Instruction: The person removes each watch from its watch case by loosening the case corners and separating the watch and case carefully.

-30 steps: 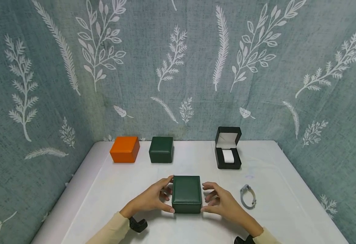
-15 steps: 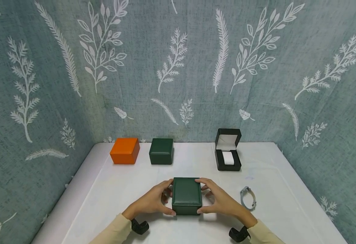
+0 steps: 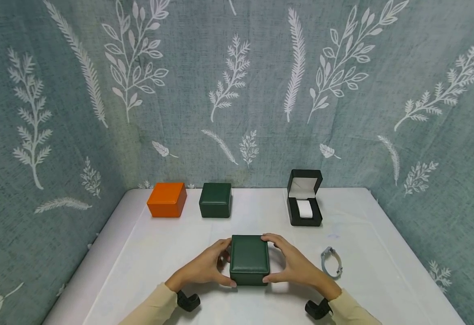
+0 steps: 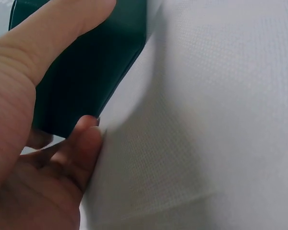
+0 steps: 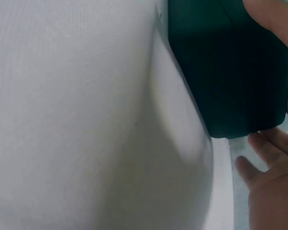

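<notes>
White counter (image 3: 139, 257) supporting a near green box (image 3: 250, 259), left hand (image 3: 205, 267) and right hand (image 3: 292, 264) gripping its opposite sides, watch (image 3: 328, 250) lying right.

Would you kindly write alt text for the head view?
A person's left hand and right hand hold a closed green box on a white table. Behind are an orange box, another green box and an open black box; a watch is at right.

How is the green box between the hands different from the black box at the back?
The green box is closed; the black box is open, showing a white insert. The green box has the left hand and right hand at its sides; the black box sits untouched near the back of the table. Both are dark outside.
</notes>
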Demonstrator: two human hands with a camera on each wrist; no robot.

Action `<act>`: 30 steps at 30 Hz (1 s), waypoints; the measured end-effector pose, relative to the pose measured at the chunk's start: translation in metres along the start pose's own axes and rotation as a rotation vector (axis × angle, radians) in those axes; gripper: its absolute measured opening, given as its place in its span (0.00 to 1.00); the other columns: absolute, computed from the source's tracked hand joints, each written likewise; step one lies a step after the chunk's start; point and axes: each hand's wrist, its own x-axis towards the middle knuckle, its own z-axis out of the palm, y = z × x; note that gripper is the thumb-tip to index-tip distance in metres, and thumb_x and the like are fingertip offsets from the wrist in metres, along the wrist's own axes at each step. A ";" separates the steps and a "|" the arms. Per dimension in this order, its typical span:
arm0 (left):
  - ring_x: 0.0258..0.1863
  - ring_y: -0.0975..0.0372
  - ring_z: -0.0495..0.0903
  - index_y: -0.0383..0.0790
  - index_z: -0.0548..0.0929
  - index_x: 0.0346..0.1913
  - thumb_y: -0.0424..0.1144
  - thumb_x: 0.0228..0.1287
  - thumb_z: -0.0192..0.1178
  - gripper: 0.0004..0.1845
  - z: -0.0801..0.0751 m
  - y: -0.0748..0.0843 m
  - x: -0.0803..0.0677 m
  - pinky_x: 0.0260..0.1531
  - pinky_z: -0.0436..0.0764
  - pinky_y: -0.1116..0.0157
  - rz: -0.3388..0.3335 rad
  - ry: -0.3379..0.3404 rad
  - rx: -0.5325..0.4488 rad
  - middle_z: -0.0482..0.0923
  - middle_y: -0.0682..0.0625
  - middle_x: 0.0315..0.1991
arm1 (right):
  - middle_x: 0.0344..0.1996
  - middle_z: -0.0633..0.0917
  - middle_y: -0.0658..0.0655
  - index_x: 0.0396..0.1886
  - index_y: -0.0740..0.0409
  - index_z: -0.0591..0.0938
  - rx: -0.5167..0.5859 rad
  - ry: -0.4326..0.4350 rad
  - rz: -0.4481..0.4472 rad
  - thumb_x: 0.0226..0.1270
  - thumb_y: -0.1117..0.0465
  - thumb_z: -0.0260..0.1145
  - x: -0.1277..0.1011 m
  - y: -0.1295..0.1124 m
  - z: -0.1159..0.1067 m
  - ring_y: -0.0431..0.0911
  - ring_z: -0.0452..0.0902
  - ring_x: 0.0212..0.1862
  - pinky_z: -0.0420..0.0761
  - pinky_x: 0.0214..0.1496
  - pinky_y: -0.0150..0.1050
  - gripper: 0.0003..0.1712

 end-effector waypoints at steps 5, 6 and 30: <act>0.45 0.62 0.76 0.39 0.58 0.81 0.52 0.44 0.85 0.64 0.001 -0.001 0.002 0.39 0.81 0.67 0.009 0.010 0.018 0.70 0.52 0.59 | 0.72 0.70 0.43 0.75 0.41 0.68 -0.066 0.032 -0.033 0.49 0.38 0.84 0.001 0.001 -0.001 0.46 0.66 0.73 0.71 0.68 0.60 0.55; 0.45 0.62 0.76 0.40 0.58 0.80 0.52 0.43 0.85 0.63 0.001 -0.001 0.002 0.39 0.81 0.67 0.014 0.013 0.018 0.70 0.52 0.59 | 0.71 0.70 0.43 0.75 0.41 0.69 -0.075 0.038 -0.036 0.48 0.38 0.84 0.002 0.002 -0.001 0.46 0.67 0.72 0.72 0.68 0.59 0.55; 0.39 0.60 0.75 0.42 0.65 0.75 0.48 0.42 0.86 0.57 -0.001 -0.001 -0.002 0.34 0.78 0.68 0.012 0.021 -0.042 0.74 0.51 0.47 | 0.68 0.76 0.50 0.73 0.48 0.74 0.090 0.029 0.042 0.57 0.49 0.82 0.010 0.004 -0.010 0.53 0.73 0.68 0.70 0.69 0.60 0.45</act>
